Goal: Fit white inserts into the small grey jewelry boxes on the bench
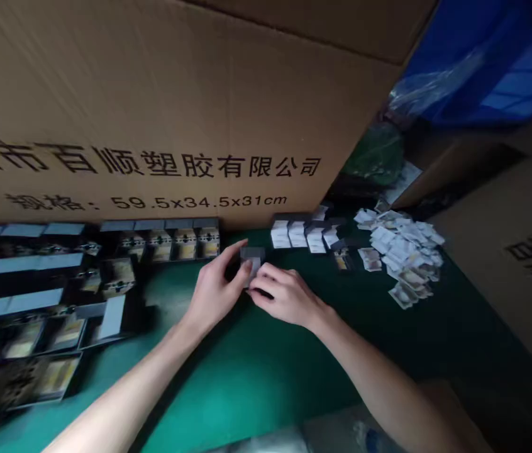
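In the middle of the head view, a small dark box (253, 253) with a pale inner face is between my two hands. My left hand (221, 280) curls round its left side, thumb on the pale face. Closed fingers of my right hand (285, 290) pinch its lower right edge; whether they hold a separate slip there is hidden. Just beyond, to the right, stand several similar boxes with white faces (288, 235). One open box (342, 259) shows a yellowish inside. Past it lies a heap of small white packets (400, 242).
A large printed cardboard carton (153, 113) walls off the back. Rows of open dark boxes (65, 333) with gold-coloured contents fill the left of the green table (209, 390). Another carton (506, 251) borders the right side, and blue plastic (492, 69) hangs at the upper right.
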`<state>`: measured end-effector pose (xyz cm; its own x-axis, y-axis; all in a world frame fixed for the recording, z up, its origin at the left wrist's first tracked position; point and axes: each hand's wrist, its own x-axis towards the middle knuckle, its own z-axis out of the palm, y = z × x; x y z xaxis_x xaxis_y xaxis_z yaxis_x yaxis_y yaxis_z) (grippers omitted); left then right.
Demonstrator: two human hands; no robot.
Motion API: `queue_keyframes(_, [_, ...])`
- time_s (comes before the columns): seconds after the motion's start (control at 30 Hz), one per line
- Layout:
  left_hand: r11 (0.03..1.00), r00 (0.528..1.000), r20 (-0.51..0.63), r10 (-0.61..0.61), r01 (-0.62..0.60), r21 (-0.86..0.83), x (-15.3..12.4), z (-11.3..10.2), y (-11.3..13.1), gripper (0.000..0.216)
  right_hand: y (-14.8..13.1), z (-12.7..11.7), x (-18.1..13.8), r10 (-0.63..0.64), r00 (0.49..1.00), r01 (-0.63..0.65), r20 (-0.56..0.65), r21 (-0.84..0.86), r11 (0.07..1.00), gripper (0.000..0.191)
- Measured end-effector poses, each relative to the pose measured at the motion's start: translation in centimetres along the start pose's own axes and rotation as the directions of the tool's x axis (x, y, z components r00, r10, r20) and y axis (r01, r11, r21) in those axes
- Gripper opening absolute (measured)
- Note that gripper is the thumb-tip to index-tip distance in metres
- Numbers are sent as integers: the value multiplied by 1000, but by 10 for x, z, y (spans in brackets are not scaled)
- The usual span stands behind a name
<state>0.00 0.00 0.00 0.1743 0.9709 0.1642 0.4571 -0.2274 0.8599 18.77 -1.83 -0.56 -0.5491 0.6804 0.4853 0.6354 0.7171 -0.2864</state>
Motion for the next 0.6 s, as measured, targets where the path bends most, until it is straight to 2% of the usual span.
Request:
queue_keyframes(0.13, [989,983,-116,142,-136,56,-2,3,2,55,9,1,1,102,995,-102,3,-2,995,18])
queue_keyframes(0.27, [984,960,-212,180,-173,50,-1,4,4,37,14,-1,2,144,990,-144,-2,1,990,26])
queue_keyframes(0.33, [987,969,-192,158,-153,40,0,4,4,26,15,-3,3,160,987,-160,-2,-29,987,29])
queue_keyframes(0.4, [991,984,-123,130,-124,51,0,3,4,22,16,-4,4,174,985,-173,1,-64,983,31])
queue_keyframes(0.5, [989,993,-26,118,-115,97,1,3,4,24,17,-5,4,189,982,-188,-6,-100,977,34])
queue_keyframes(0.6, [982,991,18,130,-132,134,1,3,5,27,18,-5,5,200,979,-202,-31,-116,972,34])
